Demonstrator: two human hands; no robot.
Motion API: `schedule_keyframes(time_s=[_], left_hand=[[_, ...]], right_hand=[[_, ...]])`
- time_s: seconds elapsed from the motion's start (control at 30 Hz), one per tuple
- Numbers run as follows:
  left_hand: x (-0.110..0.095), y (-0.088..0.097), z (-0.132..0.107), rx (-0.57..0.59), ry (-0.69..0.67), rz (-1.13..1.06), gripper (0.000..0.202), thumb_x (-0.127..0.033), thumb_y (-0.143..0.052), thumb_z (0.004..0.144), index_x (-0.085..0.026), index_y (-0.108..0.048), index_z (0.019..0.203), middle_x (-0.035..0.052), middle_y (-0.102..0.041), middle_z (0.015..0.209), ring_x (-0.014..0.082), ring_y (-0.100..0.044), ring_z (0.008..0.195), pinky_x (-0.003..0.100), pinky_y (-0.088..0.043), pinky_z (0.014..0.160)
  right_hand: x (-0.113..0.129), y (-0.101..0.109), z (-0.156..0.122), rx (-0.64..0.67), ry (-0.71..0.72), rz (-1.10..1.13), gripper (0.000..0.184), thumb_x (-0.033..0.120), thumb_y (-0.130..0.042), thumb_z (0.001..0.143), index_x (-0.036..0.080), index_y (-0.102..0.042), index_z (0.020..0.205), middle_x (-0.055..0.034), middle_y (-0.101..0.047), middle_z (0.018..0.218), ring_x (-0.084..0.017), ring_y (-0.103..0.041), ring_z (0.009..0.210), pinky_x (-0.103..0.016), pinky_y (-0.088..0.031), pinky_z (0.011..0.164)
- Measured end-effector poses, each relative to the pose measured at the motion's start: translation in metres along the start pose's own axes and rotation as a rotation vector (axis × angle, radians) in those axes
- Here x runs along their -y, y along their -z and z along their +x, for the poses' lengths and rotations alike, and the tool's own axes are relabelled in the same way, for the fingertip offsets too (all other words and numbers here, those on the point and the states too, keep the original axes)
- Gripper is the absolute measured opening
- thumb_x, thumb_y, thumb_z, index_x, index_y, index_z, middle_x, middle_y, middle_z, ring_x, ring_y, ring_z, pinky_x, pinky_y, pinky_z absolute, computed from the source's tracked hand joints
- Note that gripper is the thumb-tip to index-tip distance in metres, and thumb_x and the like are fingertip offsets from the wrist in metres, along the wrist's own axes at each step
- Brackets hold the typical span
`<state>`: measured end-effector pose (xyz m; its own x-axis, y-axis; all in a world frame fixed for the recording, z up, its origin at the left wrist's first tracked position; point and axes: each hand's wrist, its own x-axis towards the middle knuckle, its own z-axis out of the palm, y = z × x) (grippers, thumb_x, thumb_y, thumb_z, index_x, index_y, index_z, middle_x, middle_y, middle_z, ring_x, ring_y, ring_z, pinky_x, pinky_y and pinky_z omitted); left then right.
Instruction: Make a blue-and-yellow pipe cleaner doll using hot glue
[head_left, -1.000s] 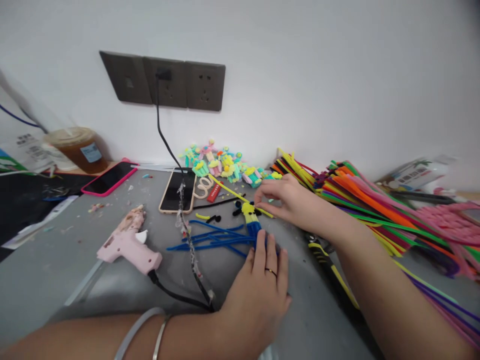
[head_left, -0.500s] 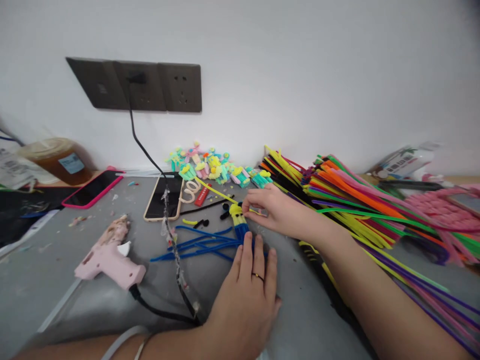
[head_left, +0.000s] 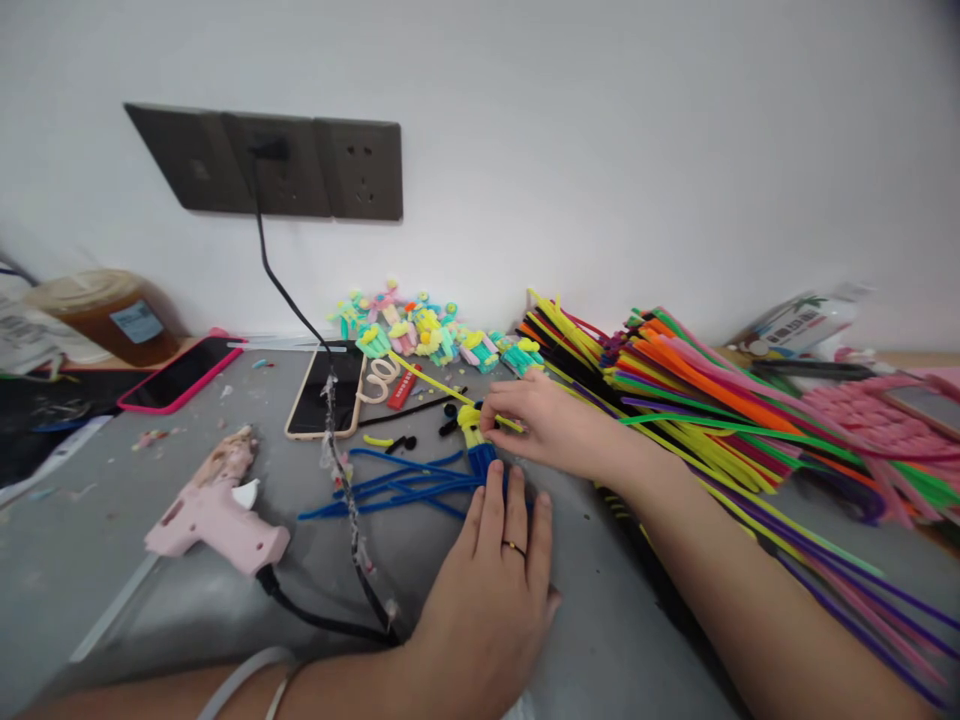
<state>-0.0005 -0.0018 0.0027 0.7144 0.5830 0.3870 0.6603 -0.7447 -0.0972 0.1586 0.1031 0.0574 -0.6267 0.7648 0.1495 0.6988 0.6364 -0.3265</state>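
The right hand (head_left: 551, 425) was drawn a little leftward along the yellow pipe cleaner (head_left: 450, 388), until its fingertips (head_left: 489, 420) were brought against the yellow top of the small figure (head_left: 474, 440). The left hand (head_left: 495, 585) was shifted slightly left on the surface (head_left: 112, 540), its fingers closed over the figure's blue lower end.

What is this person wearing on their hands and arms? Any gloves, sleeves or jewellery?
No gloves and no sleeves in view: both forearms are bare. The left hand has a thin dark ring with a gold glint on one finger, and two slim silvery bangles circle that wrist. The right hand shows no ring, watch or band that I can see.
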Motion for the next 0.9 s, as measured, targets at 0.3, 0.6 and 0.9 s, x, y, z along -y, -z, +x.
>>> schedule_keyframes(time_s=[0.3, 0.6, 0.9], left_hand=[[-0.0006, -0.0017, -0.0011, -0.009, 0.0, -0.012, 0.067, -0.048, -0.063, 0.086, -0.004, -0.055, 0.136, 0.0263, -0.054, 0.14, 0.0406, -0.049, 0.132, 0.046, -0.05, 0.101], [0.0007, -0.0009, -0.0001, -0.008, -0.002, -0.008, 0.068, -0.049, -0.062, 0.086, -0.004, -0.056, 0.135, 0.0261, -0.054, 0.139, 0.0402, -0.05, 0.132, 0.045, -0.049, 0.102], [0.001, -0.0006, 0.0, -0.004, -0.01, 0.003, 0.067, -0.049, -0.062, 0.086, -0.003, -0.057, 0.135, 0.0266, -0.055, 0.139, 0.0402, -0.049, 0.132, 0.045, -0.048, 0.103]], right_hand=[[0.0, 0.0097, -0.0044, -0.01, -0.072, 0.053, 0.006, 0.018, -0.057, 0.089, 0.018, -0.063, 0.086, -0.0008, -0.063, 0.076, -0.017, -0.056, 0.074, -0.031, -0.036, 0.077], [0.0011, 0.0023, -0.0011, 0.013, -0.046, 0.066, 0.011, 0.015, -0.058, 0.086, 0.017, -0.067, 0.08, 0.0019, -0.058, 0.064, -0.014, -0.05, 0.065, -0.031, -0.034, 0.077], [0.0031, 0.0014, -0.0003, 0.009, -0.058, 0.063, 0.011, 0.014, -0.059, 0.086, 0.016, -0.067, 0.079, 0.0035, -0.055, 0.062, -0.013, -0.049, 0.061, -0.03, -0.035, 0.078]])
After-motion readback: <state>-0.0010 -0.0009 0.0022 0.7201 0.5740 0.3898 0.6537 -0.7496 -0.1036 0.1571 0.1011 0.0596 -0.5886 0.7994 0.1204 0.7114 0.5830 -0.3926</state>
